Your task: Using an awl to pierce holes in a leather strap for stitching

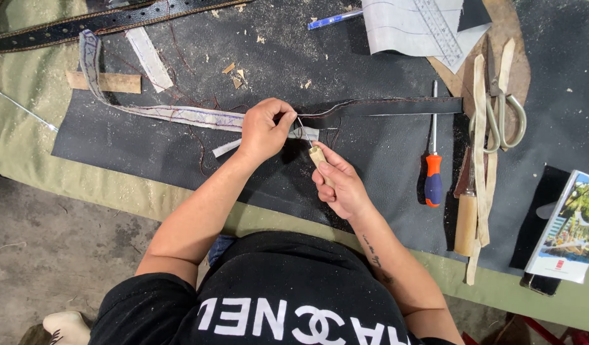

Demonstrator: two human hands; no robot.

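While the left hand (264, 130) pinches the leather strap (377, 107), the right hand (341, 185) grips a wooden-handled awl (313, 151).

A table (26, 150) under green cloth carries a black leather sheet (384, 160). On the sheet, right of its centre: screwdriver (433, 172), scissors (502, 115), ruler (438, 25), booklet (566, 230).
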